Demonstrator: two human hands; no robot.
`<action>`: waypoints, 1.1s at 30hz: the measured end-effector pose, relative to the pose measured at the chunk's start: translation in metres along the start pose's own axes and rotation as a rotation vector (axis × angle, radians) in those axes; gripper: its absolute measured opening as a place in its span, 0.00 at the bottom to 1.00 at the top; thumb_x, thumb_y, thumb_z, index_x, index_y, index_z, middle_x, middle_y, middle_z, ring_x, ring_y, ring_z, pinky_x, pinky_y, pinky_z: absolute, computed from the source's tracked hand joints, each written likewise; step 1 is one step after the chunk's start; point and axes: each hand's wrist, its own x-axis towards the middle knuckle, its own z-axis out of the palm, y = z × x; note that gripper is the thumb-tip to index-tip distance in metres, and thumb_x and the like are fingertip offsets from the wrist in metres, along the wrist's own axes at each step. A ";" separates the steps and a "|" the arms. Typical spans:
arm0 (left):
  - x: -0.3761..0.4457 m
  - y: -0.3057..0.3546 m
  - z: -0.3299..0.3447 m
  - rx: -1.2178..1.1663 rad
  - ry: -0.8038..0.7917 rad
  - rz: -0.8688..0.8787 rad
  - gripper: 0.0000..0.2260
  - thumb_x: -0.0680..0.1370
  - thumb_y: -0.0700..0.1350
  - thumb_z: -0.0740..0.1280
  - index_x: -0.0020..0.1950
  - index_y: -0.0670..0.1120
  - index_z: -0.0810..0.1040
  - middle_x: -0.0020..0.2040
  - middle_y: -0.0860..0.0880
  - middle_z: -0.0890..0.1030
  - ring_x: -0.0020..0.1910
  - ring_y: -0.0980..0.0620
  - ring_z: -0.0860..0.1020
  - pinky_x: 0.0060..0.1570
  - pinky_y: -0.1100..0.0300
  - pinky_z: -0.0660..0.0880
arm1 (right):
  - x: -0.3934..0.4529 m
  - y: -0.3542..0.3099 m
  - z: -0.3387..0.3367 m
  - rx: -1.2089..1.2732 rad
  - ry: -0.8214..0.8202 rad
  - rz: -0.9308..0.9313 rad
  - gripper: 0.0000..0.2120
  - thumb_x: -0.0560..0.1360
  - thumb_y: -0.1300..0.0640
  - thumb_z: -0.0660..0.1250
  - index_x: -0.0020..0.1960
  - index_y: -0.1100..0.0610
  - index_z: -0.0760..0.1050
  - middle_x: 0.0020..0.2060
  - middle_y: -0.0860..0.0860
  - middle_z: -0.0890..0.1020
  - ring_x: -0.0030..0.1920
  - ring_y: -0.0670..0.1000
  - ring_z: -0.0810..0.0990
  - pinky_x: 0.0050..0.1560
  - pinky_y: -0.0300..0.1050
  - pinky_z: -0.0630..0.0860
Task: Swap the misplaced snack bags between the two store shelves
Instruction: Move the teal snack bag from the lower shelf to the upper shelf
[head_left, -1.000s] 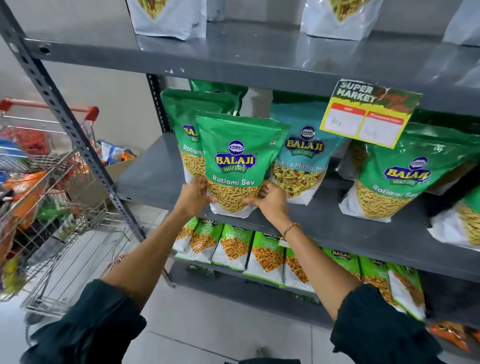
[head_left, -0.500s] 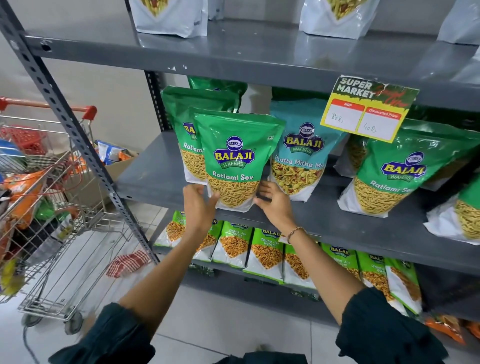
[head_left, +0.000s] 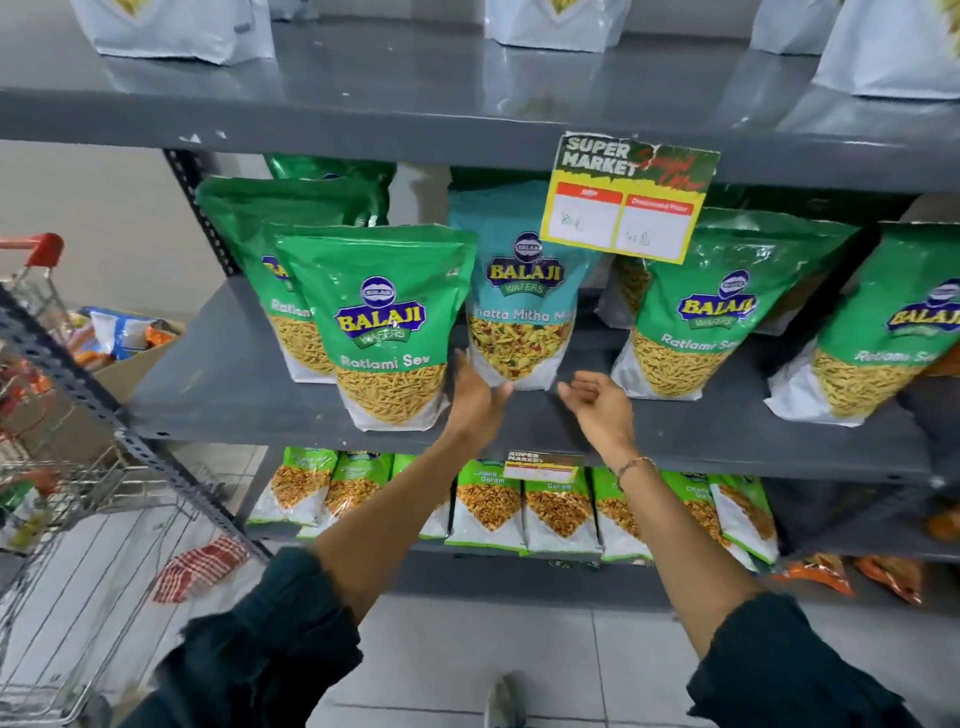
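The teal Khatta Mitha bag (head_left: 521, 291) stands upright on the middle shelf (head_left: 249, 400) among green Ratlami Sev bags (head_left: 387, 332). The left hand (head_left: 475, 397), spread, touches its lower left corner. The right hand (head_left: 597, 402) hovers just beside it, loosely curled and empty.

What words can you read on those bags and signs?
"BALAJI WAFERS", "Ratlami Sev": front green bag.
"BALAJI WAFERS", "atta Mitha M", cut off at both ends: teal bag.
"SUPER MARKET": yellow price card; its handwritten prices are blurred.
"Garam": lower-shelf bags; other words unreadable.
Small lower tag: too blurred.
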 end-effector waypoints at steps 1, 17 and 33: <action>0.008 0.000 0.001 -0.004 0.016 -0.036 0.38 0.77 0.50 0.61 0.74 0.43 0.37 0.78 0.42 0.50 0.75 0.41 0.54 0.73 0.46 0.56 | 0.005 -0.001 0.001 -0.034 -0.044 -0.015 0.23 0.70 0.51 0.71 0.60 0.62 0.73 0.54 0.58 0.81 0.55 0.53 0.79 0.59 0.47 0.74; 0.056 -0.030 0.012 -0.021 0.097 0.065 0.29 0.80 0.46 0.56 0.75 0.44 0.43 0.77 0.43 0.52 0.75 0.45 0.54 0.73 0.51 0.54 | 0.050 -0.006 0.023 0.062 -0.112 -0.093 0.22 0.64 0.55 0.77 0.49 0.56 0.67 0.48 0.51 0.79 0.46 0.47 0.76 0.33 0.20 0.66; 0.036 -0.029 0.016 0.024 -0.118 0.214 0.24 0.79 0.39 0.58 0.73 0.47 0.55 0.70 0.44 0.69 0.67 0.48 0.67 0.58 0.68 0.60 | -0.020 0.019 0.001 0.122 0.100 -0.166 0.25 0.63 0.50 0.77 0.50 0.56 0.67 0.44 0.51 0.81 0.46 0.50 0.81 0.45 0.56 0.80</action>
